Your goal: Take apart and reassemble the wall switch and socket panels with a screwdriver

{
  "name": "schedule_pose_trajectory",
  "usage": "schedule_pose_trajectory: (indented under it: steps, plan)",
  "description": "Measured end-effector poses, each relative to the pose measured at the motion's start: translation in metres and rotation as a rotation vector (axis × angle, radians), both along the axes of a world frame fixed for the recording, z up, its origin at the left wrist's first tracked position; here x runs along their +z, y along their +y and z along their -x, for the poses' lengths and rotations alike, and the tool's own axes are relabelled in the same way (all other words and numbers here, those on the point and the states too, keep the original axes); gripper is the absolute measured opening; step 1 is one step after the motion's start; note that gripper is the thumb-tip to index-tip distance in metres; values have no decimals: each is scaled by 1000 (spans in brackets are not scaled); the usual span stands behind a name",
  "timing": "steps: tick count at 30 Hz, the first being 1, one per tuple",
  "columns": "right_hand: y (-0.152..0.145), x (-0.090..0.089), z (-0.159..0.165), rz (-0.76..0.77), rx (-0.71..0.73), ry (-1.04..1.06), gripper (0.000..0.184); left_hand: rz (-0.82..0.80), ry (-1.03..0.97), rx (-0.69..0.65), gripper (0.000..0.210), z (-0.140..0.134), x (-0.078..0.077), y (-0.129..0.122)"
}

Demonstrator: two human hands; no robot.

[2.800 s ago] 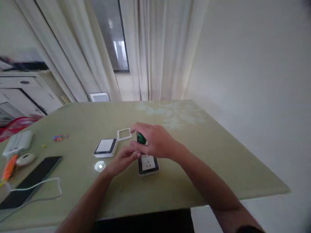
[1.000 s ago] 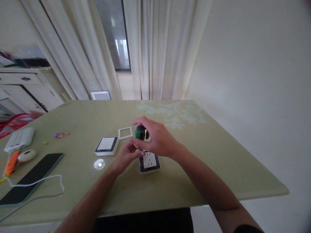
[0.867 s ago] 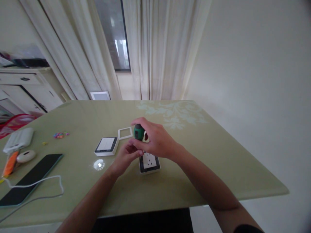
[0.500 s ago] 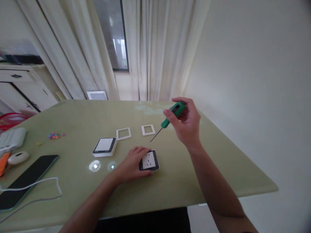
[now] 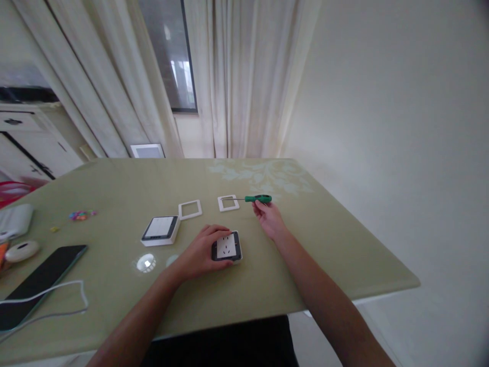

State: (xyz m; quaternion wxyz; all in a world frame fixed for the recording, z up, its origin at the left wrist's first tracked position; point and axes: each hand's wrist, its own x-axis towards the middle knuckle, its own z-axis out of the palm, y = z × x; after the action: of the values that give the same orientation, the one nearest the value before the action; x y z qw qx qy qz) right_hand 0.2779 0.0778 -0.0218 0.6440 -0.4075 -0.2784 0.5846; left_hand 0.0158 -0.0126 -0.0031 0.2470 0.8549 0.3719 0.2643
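My left hand (image 5: 202,253) is wrapped round the left side of a wall socket (image 5: 227,246) with a white face and dark rim, lying on the table. In my right hand (image 5: 269,218) is a green-handled screwdriver (image 5: 259,199), held nearly level by its handle. Its thin shaft points left, over or across a square white frame (image 5: 220,205); whether it touches is unclear. A second white frame (image 5: 190,217) lies further left, beside another boxed socket or switch unit (image 5: 161,229) with a plain white face.
On the left lie a dark phone (image 5: 42,285), a white cable (image 5: 82,293), a round white gadget (image 5: 23,251), a white case (image 5: 16,220) and small colourful pieces (image 5: 81,215). The greenish table (image 5: 267,290) has its right edge near the wall.
My right hand has come down and a little left, turning the screwdriver from steeply tilted to nearly level over the frame. My left hand stays on the socket. The view has shifted slightly.
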Motion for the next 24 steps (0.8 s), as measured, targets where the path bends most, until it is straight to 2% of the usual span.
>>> schedule_pose_trajectory:
  steps: [3, 15, 18, 24]
  plan:
    - [3, -2, -3, 19, 20, 29, 25, 11, -9, -16, 67, 2, 0, 1]
    - [6, -10, -16, 77, 54, 40, 25, 4, -17, -37, 65, 4, -4, 2]
    - [1, -8, -14, 98, 137, 19, 24, -11, -11, -17, 68, 4, -7, 3]
    - [-19, 8, -8, 159, 395, -8, 17, -15, 37, 5, 71, 3, -5, 3]
